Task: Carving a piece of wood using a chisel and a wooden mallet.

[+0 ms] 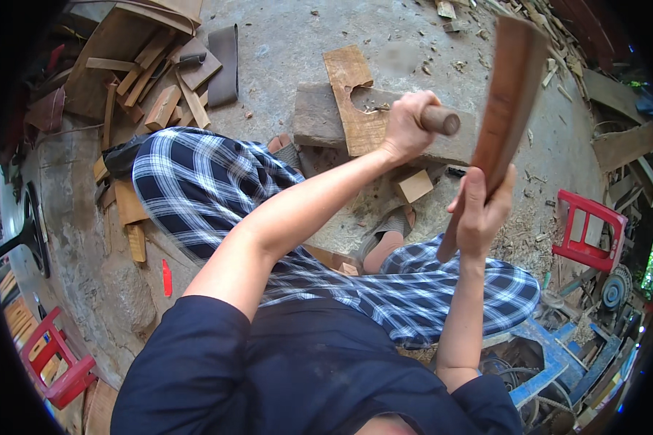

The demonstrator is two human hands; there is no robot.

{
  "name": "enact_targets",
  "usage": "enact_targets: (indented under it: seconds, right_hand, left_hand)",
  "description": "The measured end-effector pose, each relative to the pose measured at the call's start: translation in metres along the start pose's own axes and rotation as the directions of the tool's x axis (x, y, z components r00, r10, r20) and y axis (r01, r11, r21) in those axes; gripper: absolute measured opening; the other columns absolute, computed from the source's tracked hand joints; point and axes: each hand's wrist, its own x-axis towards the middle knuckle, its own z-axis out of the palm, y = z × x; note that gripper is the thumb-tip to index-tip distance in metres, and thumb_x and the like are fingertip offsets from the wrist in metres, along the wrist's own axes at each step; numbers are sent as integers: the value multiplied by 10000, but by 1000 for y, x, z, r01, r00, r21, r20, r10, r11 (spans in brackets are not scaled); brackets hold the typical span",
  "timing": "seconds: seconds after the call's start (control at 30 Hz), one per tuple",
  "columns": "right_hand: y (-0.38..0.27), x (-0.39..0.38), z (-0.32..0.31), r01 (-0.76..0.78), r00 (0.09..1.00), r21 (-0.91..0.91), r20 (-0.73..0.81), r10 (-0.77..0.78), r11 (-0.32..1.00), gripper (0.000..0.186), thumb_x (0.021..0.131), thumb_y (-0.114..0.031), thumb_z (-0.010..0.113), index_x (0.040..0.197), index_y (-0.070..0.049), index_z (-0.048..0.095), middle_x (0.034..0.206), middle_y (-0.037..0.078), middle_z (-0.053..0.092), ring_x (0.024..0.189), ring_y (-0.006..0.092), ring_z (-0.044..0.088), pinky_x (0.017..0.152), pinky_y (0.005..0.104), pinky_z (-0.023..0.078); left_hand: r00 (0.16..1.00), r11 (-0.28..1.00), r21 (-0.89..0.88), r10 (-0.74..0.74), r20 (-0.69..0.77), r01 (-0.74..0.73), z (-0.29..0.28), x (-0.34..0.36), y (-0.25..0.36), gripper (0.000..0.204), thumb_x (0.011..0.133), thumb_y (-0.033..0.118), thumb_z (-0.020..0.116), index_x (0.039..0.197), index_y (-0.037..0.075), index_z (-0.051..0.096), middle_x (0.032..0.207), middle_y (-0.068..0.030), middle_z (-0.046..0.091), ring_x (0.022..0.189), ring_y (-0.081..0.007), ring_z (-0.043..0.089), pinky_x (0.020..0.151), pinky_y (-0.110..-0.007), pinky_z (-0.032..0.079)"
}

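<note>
My left hand point(408, 129) is raised in front of me, closed around a round wooden tool handle point(442, 119); only the handle's butt end shows, the tool's head is hidden. My right hand point(480, 212) grips a long, reddish-brown wooden slat point(510, 98) near its lower part and holds it almost upright, tilted slightly right. The two hands are close together, the handle just left of the slat. Below them are my legs in blue-and-white checked trousers point(196, 188) and a sandalled foot point(386, 243).
On the concrete floor a pale board with a round cut-out point(350, 90) lies across a thick grey plank point(313, 116). A small wood block point(414, 185) sits nearby. Offcuts are piled at upper left point(152, 83). Red plastic stools point(586, 232) point(54, 360) and a blue machine frame point(551, 355) stand at the sides.
</note>
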Motion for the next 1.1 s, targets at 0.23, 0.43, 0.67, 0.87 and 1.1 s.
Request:
enact_targets:
  seconds: [0.23,0.43,0.67,0.87,1.1]
  right_hand:
    - [22,-8,1,-147,989,41,31,145,988,491,982,-450,670,1130,-7,519,803,31,568,518,82,563,450,228,486]
    - [19,-8,9,-167,985,77,52,164,983,482,987,-447,664,1127,-10,518,798,29,574,510,83,569,443,227,489]
    - [8,4,-2,-49,998,18,46,48,999,432,1043,-421,566,1186,-16,517,700,16,549,512,64,552,433,199,458]
    - [-29,18,4,203,977,144,-91,-191,969,433,1043,-400,573,1227,-13,510,717,15,545,516,71,548,447,222,463]
    - [-7,14,-9,-66,996,-130,59,74,989,430,964,-382,714,1123,-17,553,755,49,612,527,91,565,447,240,441]
  left_hand:
    - [937,901,-303,-345,-61,312,-56,64,0,238,845,162,831,817,73,612,776,-13,666,667,-110,598,595,-306,507]
    - [943,888,-359,-327,-58,286,-51,64,-1,271,871,189,831,756,97,603,702,44,589,623,-53,515,584,-242,464]
    - [953,930,-214,-304,3,298,-32,49,11,225,838,177,836,920,69,656,834,-8,679,739,-117,618,690,-321,537]
    - [995,988,-122,-99,12,100,-16,34,1,247,858,207,836,938,55,658,866,-35,680,762,-111,603,699,-298,515]
    - [990,980,-137,-141,26,143,-4,23,11,247,719,78,803,905,72,641,881,-156,700,840,-364,688,742,-418,539]
